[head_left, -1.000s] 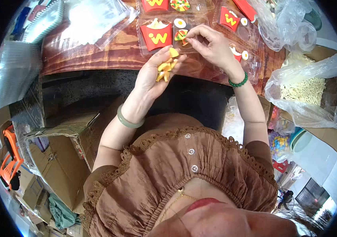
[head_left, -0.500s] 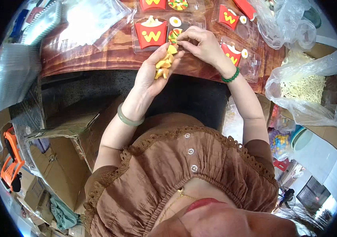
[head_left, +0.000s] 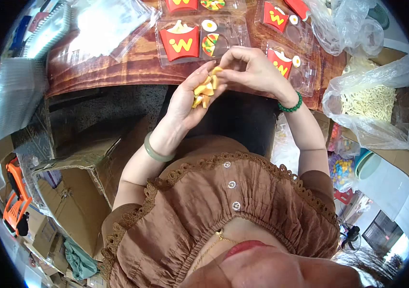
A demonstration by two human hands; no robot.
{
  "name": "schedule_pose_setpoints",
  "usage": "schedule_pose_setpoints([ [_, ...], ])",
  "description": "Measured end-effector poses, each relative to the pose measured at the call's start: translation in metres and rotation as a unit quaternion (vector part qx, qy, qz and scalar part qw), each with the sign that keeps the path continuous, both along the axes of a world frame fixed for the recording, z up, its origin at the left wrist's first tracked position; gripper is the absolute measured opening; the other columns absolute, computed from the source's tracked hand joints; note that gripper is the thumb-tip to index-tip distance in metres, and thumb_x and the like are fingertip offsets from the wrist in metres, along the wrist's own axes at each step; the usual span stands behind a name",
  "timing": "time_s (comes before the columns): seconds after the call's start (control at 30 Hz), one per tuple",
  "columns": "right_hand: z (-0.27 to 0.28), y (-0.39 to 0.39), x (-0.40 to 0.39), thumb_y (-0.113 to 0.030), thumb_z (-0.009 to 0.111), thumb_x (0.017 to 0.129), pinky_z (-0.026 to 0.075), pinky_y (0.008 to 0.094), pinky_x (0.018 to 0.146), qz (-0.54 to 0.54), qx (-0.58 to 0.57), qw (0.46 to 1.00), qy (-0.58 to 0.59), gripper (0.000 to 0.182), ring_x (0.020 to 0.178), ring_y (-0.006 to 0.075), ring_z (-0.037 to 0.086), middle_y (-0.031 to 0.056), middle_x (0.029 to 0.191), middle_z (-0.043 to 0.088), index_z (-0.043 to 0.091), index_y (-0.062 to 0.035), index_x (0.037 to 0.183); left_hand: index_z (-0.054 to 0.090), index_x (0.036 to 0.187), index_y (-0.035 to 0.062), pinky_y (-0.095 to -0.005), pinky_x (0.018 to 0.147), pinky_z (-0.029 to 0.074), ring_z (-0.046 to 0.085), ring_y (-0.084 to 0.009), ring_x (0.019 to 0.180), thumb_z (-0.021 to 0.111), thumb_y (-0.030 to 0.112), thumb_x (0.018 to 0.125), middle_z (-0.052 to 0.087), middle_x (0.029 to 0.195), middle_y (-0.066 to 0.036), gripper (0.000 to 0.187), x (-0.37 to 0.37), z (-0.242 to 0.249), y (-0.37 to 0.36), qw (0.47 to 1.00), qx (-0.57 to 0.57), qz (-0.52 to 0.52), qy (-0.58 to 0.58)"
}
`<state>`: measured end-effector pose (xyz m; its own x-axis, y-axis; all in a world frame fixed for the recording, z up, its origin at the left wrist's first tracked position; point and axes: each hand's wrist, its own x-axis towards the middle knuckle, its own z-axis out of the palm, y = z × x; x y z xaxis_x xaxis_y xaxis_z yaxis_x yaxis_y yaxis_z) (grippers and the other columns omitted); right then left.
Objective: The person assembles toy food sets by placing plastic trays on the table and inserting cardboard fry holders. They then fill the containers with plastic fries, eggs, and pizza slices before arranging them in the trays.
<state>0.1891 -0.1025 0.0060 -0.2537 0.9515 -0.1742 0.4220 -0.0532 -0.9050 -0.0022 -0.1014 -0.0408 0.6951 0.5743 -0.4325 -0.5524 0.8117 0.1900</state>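
Observation:
My left hand (head_left: pixel 185 101) is turned palm up, its fingers curled around a small heap of yellow wedge-shaped pieces (head_left: pixel 205 90). The thumb and index finger of my right hand (head_left: pixel 255 72) pinch at a yellow piece (head_left: pixel 216 70) on top of that heap. Just beyond my hands lies a clear plastic tray (head_left: pixel 235 36). In it sit a red toy fries box (head_left: pixel 181 44) with a yellow letter, a toy fried egg (head_left: pixel 209 25) and a toy pizza slice (head_left: pixel 209 44). Close to my right wrist is another clear tray (head_left: pixel 305 79) with a red fries box (head_left: pixel 279 62) and an egg (head_left: pixel 296 61).
More filled trays stand at the back of the wood-patterned table (head_left: pixel 94 72). Clear plastic sheets (head_left: pixel 103 33) cover its left part. A plastic-lined box of pale fries (head_left: pixel 367 101) is on the right, a cardboard box (head_left: pixel 79 206) below left.
My right hand has drawn back from the pizza slice towards my body, down to the yellow pieces. My left hand has come slightly nearer, and the pizza slice is now uncovered.

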Motion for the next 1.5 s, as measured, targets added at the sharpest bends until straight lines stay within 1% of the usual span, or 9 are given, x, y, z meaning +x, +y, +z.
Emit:
schedule_pose_setpoints([
  [0.47,0.013,0.014,0.003,-0.022,0.067,0.08,0.048,0.0321,0.07,0.04,0.159,0.978,-0.132,0.019,0.08,0.0223,0.062,0.0087,0.085,0.063,0.065,-0.0047,0.088,0.054,0.111,0.0017,-0.0249,0.066,0.051,0.064,-0.0195,0.083,0.05,0.018,0.093,0.062,0.098,-0.009,0.024,-0.004,-0.004,0.007,0.997,0.058,-0.049,0.03],
  [1.0,-0.011,0.006,0.001,-0.013,0.059,0.086,0.046,0.0274,0.065,0.024,0.22,0.963,-0.156,0.013,0.073,0.0163,0.056,0.0061,0.083,0.057,0.055,-0.0012,0.085,0.055,0.108,0.0021,-0.0257,0.068,0.051,0.062,-0.0193,0.086,0.048,0.021,0.094,0.061,0.101,-0.008,0.025,-0.005,-0.007,0.016,0.999,0.005,0.024,0.042],
  [1.07,0.014,-0.024,0.011,-0.019,0.061,0.086,0.046,0.0313,0.064,-0.029,0.147,0.986,-0.079,0.018,0.071,0.0208,0.059,0.0093,0.078,0.058,0.054,-0.0022,0.09,0.054,0.111,0.0018,-0.0252,0.071,0.051,0.062,-0.0203,0.091,0.048,0.022,0.094,0.06,0.105,-0.009,0.027,-0.008,-0.005,0.015,0.999,0.02,0.004,0.039],
  [1.13,0.045,-0.066,0.041,-0.027,0.059,0.089,0.046,0.0298,0.065,-0.023,-0.12,0.992,-0.017,0.026,0.069,0.0172,0.058,0.0094,0.075,0.058,0.057,-0.0007,0.086,0.053,0.113,0.0019,-0.0251,0.072,0.051,0.062,-0.0208,0.093,0.047,0.022,0.094,0.06,0.107,-0.009,0.028,-0.01,0.003,0.016,1.0,0.004,-0.004,0.03],
  [1.2,0.026,-0.11,0.072,-0.031,0.058,0.087,0.048,0.0336,0.066,0.004,-0.402,0.896,-0.192,0.031,0.07,0.0242,0.061,0.013,0.075,0.061,0.061,-0.0007,0.082,0.053,0.115,0.002,-0.025,0.074,0.051,0.061,-0.0214,0.095,0.047,0.022,0.094,0.06,0.109,-0.01,0.029,-0.01,0.007,0.015,1.0,-0.01,-0.015,0.018],
  [1.23,0.011,-0.144,0.082,-0.032,0.058,0.086,0.049,0.0388,0.067,0.136,-0.268,0.794,-0.529,0.032,0.075,0.0325,0.063,0.0174,0.08,0.064,0.063,-0.0012,0.079,0.052,0.116,0.002,-0.0254,0.074,0.052,0.061,-0.0218,0.096,0.046,0.022,0.095,0.06,0.11,-0.011,0.03,-0.009,0.008,0.014,1.0,-0.007,-0.028,-0.003],
  [1.3,0.031,-0.157,0.086,-0.029,0.06,0.083,0.048,0.0442,0.07,0.064,-0.192,0.857,-0.475,0.027,0.08,0.0394,0.06,0.0209,0.084,0.064,0.064,-0.0027,0.085,0.051,0.118,0.002,-0.0259,0.075,0.052,0.061,-0.0222,0.098,0.046,0.022,0.095,0.059,0.111,-0.011,0.031,-0.001,0.011,0.013,0.998,-0.003,-0.049,-0.027],
  [1.4,0.048,-0.113,0.04,-0.016,0.066,0.083,0.048,0.0274,0.06,-0.165,0.017,0.976,-0.139,0.021,0.067,0.0158,0.062,0.0108,0.08,0.064,0.063,-0.0033,0.099,0.05,0.119,0.0022,-0.0268,0.076,0.052,0.061,-0.0222,0.098,0.046,0.022,0.095,0.059,0.112,-0.012,0.032,0.009,0.017,0.004,0.997,0.005,-0.071,-0.028],
  [1.5,0.044,-0.059,0.008,-0.012,0.066,0.083,0.045,0.0217,0.058,-0.129,0.091,0.979,-0.127,0.019,0.065,0.0078,0.058,0.006,0.078,0.06,0.062,-0.0023,0.099,0.049,0.121,0.0022,-0.0267,0.075,0.052,0.062,-0.0216,0.096,0.047,0.021,0.094,0.06,0.109,-0.011,0.032,0.012,0.016,-0.002,0.994,0.044,-0.092,-0.032],
])
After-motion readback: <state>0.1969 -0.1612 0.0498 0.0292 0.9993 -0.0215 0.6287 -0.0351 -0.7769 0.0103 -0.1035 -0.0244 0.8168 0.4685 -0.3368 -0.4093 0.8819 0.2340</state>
